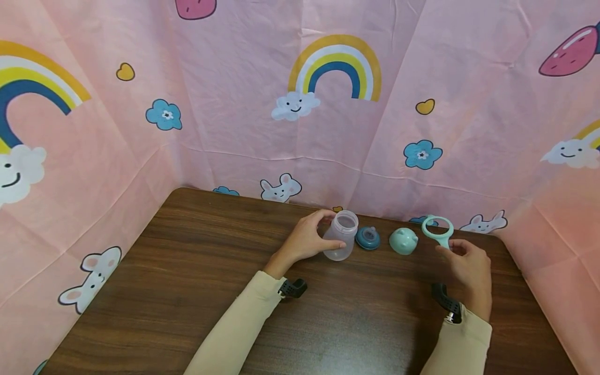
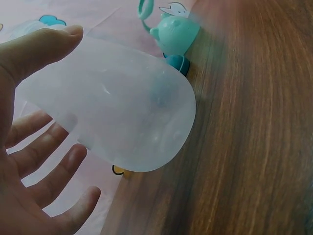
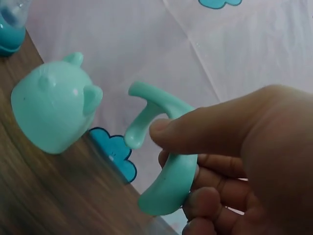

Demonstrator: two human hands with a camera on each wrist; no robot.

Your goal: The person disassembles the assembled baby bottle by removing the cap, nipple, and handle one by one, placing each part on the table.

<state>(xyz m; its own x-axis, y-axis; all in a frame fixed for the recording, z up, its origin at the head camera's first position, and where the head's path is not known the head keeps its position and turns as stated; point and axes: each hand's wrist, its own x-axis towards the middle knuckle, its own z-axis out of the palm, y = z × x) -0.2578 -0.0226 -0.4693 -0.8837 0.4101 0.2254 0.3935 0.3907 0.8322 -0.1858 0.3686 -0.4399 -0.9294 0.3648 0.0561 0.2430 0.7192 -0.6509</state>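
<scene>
My left hand (image 1: 305,237) has its thumb and fingers round a translucent baby bottle (image 1: 344,235), whose threaded mouth is uncovered and faces up. In the left wrist view the bottle (image 2: 122,103) looks frosty, with the fingers spread along one side and the thumb on the other. Between thumb and fingers, my right hand (image 1: 472,265) pinches a mint-green ring-shaped bottle handle (image 1: 442,240), raised at the right. The right wrist view shows the handle's (image 3: 171,183) curved arms; part is covered by the thumb.
Just right of the bottle, a dark teal collar with a nipple (image 1: 367,238) sits on the brown wooden table (image 1: 187,271). Farther right rests a mint-green cap (image 1: 403,241) with small ears. A pink patterned cloth (image 1: 234,114) hangs behind the table and along its sides.
</scene>
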